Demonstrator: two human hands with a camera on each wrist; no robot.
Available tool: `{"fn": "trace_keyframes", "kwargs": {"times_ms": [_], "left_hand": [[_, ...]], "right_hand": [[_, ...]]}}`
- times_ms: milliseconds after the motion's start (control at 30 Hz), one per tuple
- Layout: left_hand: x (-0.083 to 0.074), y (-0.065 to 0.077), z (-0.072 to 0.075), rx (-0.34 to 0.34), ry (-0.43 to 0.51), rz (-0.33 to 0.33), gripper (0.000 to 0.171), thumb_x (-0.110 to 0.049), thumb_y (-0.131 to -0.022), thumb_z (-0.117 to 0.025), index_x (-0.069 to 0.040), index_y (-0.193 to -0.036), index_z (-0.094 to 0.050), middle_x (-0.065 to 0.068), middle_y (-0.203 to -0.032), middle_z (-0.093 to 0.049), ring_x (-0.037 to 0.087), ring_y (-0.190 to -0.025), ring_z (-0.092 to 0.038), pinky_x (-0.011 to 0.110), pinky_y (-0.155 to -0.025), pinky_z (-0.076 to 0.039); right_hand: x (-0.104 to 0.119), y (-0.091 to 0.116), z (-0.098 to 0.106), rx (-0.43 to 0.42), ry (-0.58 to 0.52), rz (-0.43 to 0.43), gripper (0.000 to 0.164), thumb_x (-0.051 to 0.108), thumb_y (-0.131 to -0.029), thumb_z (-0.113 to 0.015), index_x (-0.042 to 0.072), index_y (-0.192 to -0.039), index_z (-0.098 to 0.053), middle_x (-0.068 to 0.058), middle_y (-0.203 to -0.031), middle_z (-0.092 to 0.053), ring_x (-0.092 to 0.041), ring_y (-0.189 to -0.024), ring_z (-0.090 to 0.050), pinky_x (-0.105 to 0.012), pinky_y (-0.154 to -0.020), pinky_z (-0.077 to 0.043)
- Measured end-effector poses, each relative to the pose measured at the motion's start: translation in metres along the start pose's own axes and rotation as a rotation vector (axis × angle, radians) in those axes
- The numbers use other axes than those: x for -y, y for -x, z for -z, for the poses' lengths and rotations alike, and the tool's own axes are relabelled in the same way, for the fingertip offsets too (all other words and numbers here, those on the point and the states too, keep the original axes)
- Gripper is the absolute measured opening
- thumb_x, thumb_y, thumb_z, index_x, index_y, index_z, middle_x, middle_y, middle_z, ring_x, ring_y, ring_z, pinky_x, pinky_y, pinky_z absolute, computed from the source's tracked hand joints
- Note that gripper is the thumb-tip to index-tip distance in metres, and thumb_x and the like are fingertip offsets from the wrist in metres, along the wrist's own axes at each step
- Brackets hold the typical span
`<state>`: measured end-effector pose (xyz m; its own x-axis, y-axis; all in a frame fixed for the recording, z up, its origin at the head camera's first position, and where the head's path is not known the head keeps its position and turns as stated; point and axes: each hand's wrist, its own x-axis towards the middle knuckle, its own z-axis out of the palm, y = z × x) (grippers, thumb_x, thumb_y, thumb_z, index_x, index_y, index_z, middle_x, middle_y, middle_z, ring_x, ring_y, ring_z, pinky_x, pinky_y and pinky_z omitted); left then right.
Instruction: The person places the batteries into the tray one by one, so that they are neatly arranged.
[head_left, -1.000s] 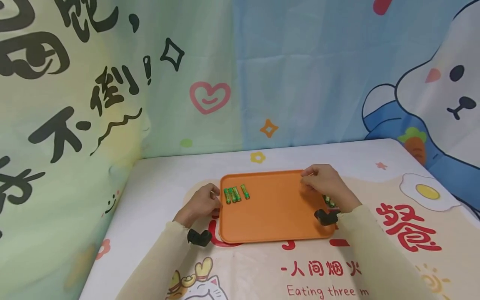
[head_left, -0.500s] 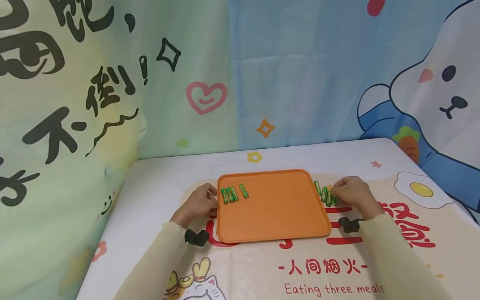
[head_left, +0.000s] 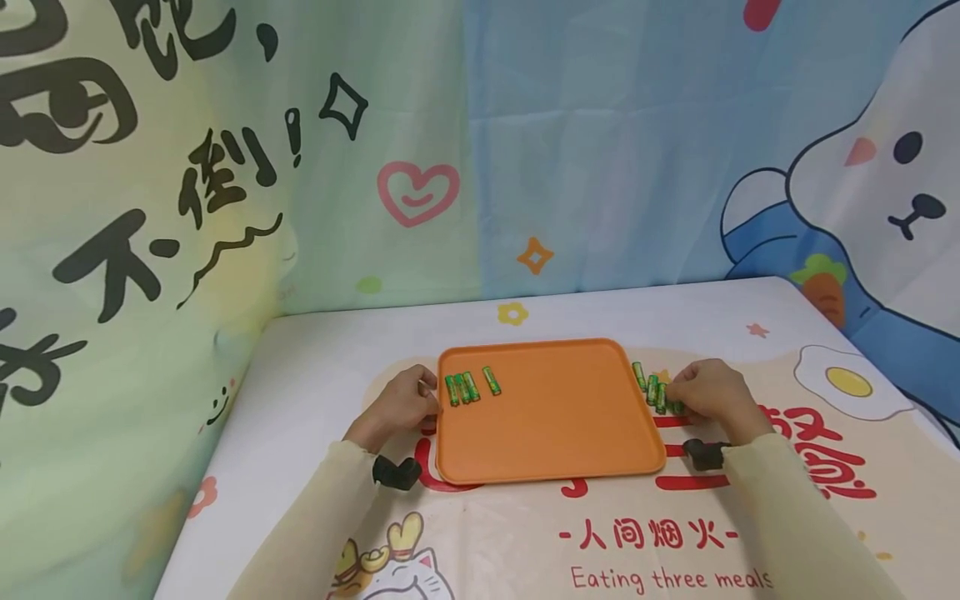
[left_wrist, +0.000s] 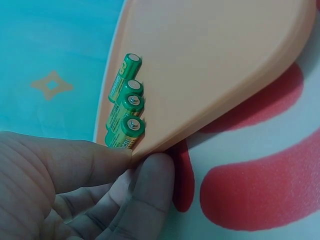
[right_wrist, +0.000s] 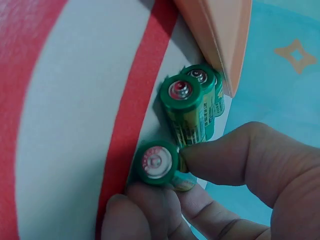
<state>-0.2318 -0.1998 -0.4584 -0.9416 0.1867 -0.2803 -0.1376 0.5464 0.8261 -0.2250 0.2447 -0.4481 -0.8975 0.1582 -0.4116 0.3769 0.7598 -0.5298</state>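
My left hand point(head_left: 401, 407) pinches the left rim of an orange tray point(head_left: 555, 425) between thumb and fingers. On the tray, three green batteries point(head_left: 462, 388) lie side by side near that rim, and one more battery point(head_left: 491, 381) lies a little to their right. Beyond the tray's right edge, my right hand point(head_left: 708, 392) is at a cluster of green batteries point(head_left: 652, 390). The right wrist view shows its thumb and fingers pinching one battery point(right_wrist: 156, 162), flat end toward the camera. Other batteries point(right_wrist: 185, 105) lie just beyond it, beside the tray wall.
A printed tablecloth point(head_left: 480, 542) with red lettering covers the table under the tray. Behind the table hangs a patterned cloth backdrop point(head_left: 600, 167), and another printed cloth side point(head_left: 150, 375) closes off the left.
My right hand has moved from over the tray's upper right corner to the batteries at its right, and now pinches one of them. The left hand stays at the tray's left rim.
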Motion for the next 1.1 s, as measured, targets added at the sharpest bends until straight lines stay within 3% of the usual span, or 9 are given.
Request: {"fn": "trace_keyframes", "kwargs": {"times_ms": [133,333,667,1100], "left_hand": [[-0.001,0.001,0.000,-0.001,0.001,-0.004,0.030,0.005,-0.090,-0.059,0.006,-0.120,-0.054,0.013,-0.092,-0.060,0.018,-0.068,-0.068,0.033,-0.066,-0.063],[-0.002,0.001,-0.001,-0.001,0.005,0.016,0.029,0.006,-0.091,-0.059,0.006,-0.120,-0.054,0.014,-0.094,-0.060,0.019,-0.070,-0.068,0.032,-0.067,-0.063],[-0.004,0.002,-0.001,-0.005,-0.006,0.039,0.029,0.005,-0.093,-0.060,0.005,-0.121,-0.054,0.014,-0.096,-0.060,0.020,-0.072,-0.068,0.031,-0.067,-0.063],[-0.003,0.002,-0.001,-0.006,-0.009,0.022,0.030,0.006,-0.091,-0.059,0.005,-0.121,-0.054,0.013,-0.094,-0.059,0.020,-0.070,-0.068,0.032,-0.067,-0.063]], "right_hand": [[0.000,0.000,0.000,-0.007,-0.004,0.002,0.024,0.020,-0.094,-0.067,-0.003,-0.102,-0.063,-0.010,-0.081,-0.059,-0.025,-0.075,-0.057,-0.032,-0.066,-0.048],[0.007,0.003,0.001,-0.019,-0.042,0.054,0.033,0.022,-0.094,-0.064,-0.004,-0.115,-0.061,-0.011,-0.084,-0.061,-0.026,-0.079,-0.058,-0.030,-0.066,-0.049],[0.050,0.005,-0.003,0.028,-0.182,0.160,0.040,0.018,-0.093,-0.067,-0.006,-0.125,-0.059,-0.017,-0.101,-0.062,-0.022,-0.076,-0.066,-0.032,-0.073,-0.063],[0.090,-0.002,-0.026,0.094,-0.267,0.301,0.035,0.015,-0.096,-0.064,-0.007,-0.123,-0.063,-0.015,-0.102,-0.067,-0.028,-0.085,-0.073,-0.041,-0.080,-0.062]]}}
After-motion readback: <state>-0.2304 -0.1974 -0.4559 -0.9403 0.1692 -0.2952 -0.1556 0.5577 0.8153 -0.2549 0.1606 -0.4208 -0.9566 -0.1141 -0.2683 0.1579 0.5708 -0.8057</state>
